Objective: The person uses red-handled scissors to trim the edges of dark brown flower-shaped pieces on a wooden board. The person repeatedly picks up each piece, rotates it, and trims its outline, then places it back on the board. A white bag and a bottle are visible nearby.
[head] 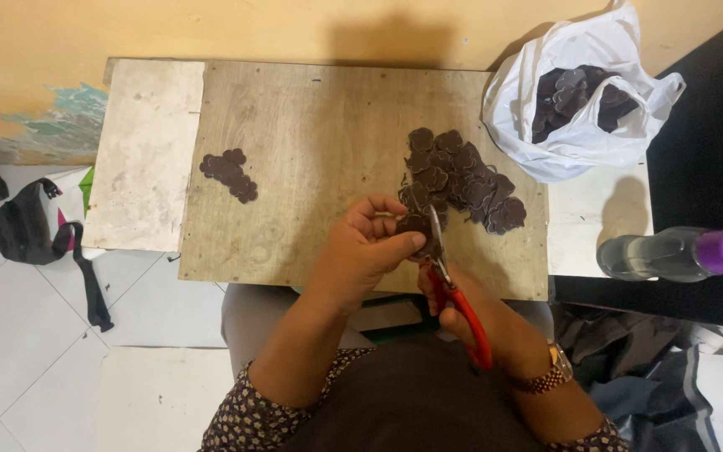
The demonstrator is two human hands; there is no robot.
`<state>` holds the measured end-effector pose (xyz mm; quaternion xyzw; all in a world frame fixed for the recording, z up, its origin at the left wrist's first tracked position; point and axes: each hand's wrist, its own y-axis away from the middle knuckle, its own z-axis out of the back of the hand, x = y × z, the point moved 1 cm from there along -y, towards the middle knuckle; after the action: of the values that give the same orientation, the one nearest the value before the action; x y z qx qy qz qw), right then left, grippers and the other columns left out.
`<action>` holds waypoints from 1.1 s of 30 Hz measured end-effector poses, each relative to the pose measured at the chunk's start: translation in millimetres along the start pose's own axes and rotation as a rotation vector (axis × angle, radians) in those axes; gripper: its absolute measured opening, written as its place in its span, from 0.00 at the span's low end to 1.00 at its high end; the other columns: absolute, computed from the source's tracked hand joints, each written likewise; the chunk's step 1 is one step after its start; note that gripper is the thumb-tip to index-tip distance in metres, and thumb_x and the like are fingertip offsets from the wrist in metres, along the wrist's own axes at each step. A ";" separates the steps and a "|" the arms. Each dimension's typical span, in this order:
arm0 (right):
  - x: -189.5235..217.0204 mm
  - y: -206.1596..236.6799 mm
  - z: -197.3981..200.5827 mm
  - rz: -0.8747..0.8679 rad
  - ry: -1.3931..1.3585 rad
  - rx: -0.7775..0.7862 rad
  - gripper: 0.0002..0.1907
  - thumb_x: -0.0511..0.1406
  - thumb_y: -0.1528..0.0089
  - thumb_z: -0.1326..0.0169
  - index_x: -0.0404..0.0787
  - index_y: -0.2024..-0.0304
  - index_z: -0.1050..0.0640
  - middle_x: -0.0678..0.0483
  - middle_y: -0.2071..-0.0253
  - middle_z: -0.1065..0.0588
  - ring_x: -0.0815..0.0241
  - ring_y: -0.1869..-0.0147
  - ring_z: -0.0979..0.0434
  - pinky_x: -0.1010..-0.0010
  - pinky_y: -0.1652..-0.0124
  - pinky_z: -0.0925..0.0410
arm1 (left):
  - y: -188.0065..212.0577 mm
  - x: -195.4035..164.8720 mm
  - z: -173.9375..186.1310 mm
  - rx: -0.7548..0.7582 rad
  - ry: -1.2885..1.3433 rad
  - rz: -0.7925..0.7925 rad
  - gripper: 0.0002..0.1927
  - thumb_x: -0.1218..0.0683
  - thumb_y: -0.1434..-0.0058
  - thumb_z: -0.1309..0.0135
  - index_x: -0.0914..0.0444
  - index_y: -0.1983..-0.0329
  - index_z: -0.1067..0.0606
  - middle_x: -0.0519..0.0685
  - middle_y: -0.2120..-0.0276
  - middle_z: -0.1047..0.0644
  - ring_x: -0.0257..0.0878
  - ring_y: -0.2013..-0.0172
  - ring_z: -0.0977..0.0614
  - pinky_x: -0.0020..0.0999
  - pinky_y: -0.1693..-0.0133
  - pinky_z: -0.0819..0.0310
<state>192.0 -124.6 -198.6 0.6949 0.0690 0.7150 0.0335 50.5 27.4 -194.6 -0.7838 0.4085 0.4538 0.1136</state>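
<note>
Left hand [370, 243] pinches a dark flower-shaped cutout [414, 224] at frame centre; your right hand [462, 305], gripping red-handled scissors [453, 289], sits just below-right, blades pointing up into the cutout.

Dotted dark short sleeves [248, 418], gold wristwatch [552, 368], dark brown top [412, 402]

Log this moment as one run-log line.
left hand: holds dark brown flower-shaped cutout | right hand: red-handled scissors cutting it | wooden board: two cutout piles
</note>
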 end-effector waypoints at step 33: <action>-6.7 -3.2 -2.1 0.068 0.007 -0.020 0.45 0.74 0.44 0.55 0.40 0.56 0.30 0.59 0.66 0.35 0.65 0.64 0.38 0.75 0.65 0.40 | 4.3 2.1 -6.9 0.039 -0.019 0.028 0.08 0.63 0.38 0.40 0.63 0.60 0.27 0.46 0.69 0.22 0.27 0.73 0.26 0.19 0.74 0.37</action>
<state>190.0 -122.5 -205.7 0.6938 0.0382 0.7190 0.0156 52.1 19.8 -191.6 -0.7715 0.4270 0.4545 0.1263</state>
